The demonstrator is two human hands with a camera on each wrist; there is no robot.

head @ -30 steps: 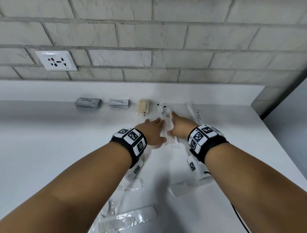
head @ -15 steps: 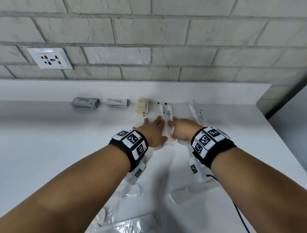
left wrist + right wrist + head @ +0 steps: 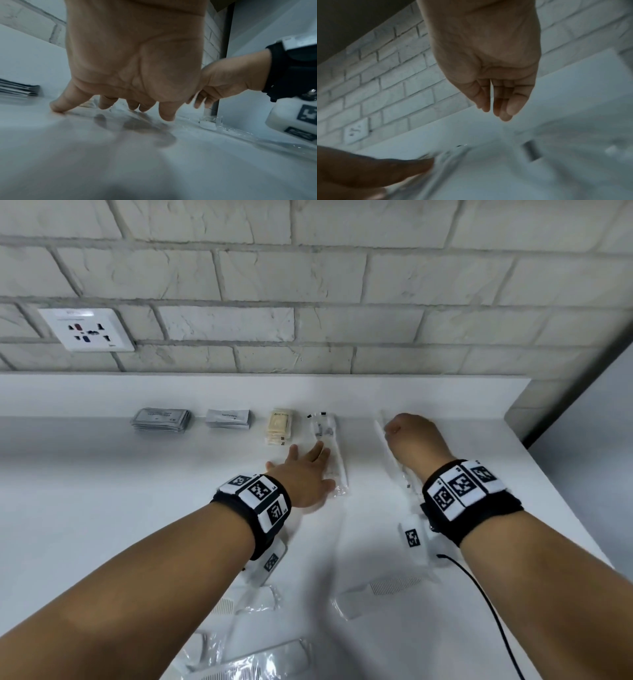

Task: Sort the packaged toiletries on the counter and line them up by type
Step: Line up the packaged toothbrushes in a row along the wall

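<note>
The white bench [image 3: 102, 508] carried a partly finished row along its back edge: a grey sachet stack [image 3: 161, 420], a smaller grey packet pile [image 3: 228, 418], a cream-coloured packet stack [image 3: 280, 426] and a clear toothbrush pack [image 3: 329, 446], each type set apart from the next. Unsorted stock remained at the near edge, namely a wrapped white comb [image 3: 383, 594] and further clear-wrapped combs [image 3: 253, 666], so by my judgement the sort was roughly half complete. The left hand [image 3: 305, 477] lay flat, grip released, fingers straight and pressing the toothbrush pack onto the bench. The right hand [image 3: 416, 440] hovered above a second long clear pack [image 3: 390, 453] lying just to the right of the row; its fingers hung loosely curled, grasping nothing. That pack was not yet aligned.
</note>
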